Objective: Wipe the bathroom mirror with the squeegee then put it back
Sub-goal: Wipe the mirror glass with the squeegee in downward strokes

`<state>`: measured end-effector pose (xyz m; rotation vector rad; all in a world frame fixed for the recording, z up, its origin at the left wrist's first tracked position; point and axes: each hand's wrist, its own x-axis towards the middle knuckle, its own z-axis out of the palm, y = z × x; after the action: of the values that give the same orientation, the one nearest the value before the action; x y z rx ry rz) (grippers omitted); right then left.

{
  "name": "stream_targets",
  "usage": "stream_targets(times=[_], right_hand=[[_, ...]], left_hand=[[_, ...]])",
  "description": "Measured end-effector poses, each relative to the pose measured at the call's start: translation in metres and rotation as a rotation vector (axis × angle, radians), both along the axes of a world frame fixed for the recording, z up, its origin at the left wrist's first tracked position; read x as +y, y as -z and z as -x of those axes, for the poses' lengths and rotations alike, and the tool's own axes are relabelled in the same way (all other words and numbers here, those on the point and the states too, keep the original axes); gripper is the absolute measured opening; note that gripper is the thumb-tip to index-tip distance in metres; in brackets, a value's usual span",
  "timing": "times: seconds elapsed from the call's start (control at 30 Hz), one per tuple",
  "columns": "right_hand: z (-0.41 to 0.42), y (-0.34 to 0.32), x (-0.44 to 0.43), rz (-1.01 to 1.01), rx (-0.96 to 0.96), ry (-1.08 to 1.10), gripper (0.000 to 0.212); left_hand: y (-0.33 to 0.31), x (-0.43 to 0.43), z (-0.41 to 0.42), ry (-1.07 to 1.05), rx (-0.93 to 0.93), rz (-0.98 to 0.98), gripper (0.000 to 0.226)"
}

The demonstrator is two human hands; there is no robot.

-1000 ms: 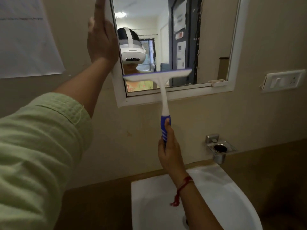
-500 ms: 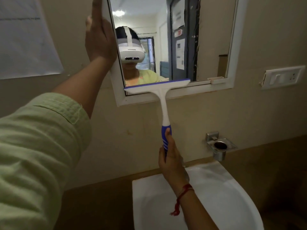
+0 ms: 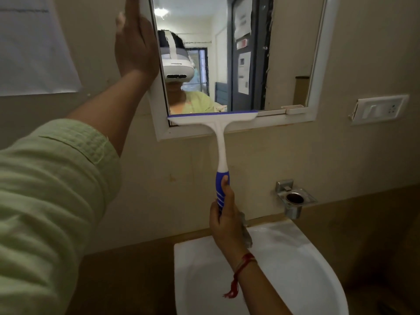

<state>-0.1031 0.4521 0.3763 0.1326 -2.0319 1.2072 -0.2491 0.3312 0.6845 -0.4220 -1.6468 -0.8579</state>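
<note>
A white-framed mirror [image 3: 318, 64] hangs on the beige wall. The squeegee [image 3: 219, 137] is white with a blue grip; its blade lies across the bottom left edge of the glass, against the lower frame. My right hand [image 3: 223, 223] grips the blue handle from below, a red thread at the wrist. My left hand [image 3: 135, 44] is flat with fingers up, pressed against the mirror's left frame edge, holding nothing.
A white basin [image 3: 295, 258] sits directly below my right arm. A chrome wall holder [image 3: 294, 201] juts out to the right of the handle. A switch plate [image 3: 379, 109] is on the right wall and a paper sheet [image 3: 34, 53] on the left.
The squeegee blade has slid down the glass from a little above the bottom to the mirror's bottom edge, and my right hand has dropped with it. My left hand stays on the frame.
</note>
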Motion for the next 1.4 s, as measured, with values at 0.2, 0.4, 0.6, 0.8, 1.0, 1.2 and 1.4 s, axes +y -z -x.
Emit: stream_targets(times=[0.2, 0.4, 0.6, 0.8, 1.0, 1.2, 1.4], right_hand=[[-0.003, -0.031, 0.026, -0.066, 0.109, -0.021, 0.068], [0.002, -0.068, 0.037, -0.102, 0.209, -0.020, 0.060], [-0.005, -0.015, 0.033, -0.108, 0.080, -0.042, 0.059], [-0.005, -0.004, 0.032, -0.088, 0.112, -0.047, 0.067], [-0.014, -0.027, 0.036, 0.041, 0.326, -0.069, 0.058], [-0.010, -0.134, 0.059, 0.099, 0.509, -0.096, 0.052], [0.008, -0.228, 0.089, 0.030, 0.639, -0.120, 0.049]], left_hand=[[0.001, 0.000, -0.001, 0.026, 0.038, -0.002, 0.051], [0.002, 0.001, -0.007, 0.070, 0.050, 0.005, 0.051], [0.000, 0.000, -0.010, 0.074, 0.076, 0.042, 0.050], [0.000, 0.003, -0.014, 0.066, 0.090, 0.067, 0.046], [-0.002, 0.006, -0.013, 0.042, 0.059, 0.056, 0.045], [-0.003, 0.006, -0.016, 0.048, 0.039, 0.048, 0.045], [0.003, 0.004, -0.013, 0.043, 0.002, 0.033, 0.044]])
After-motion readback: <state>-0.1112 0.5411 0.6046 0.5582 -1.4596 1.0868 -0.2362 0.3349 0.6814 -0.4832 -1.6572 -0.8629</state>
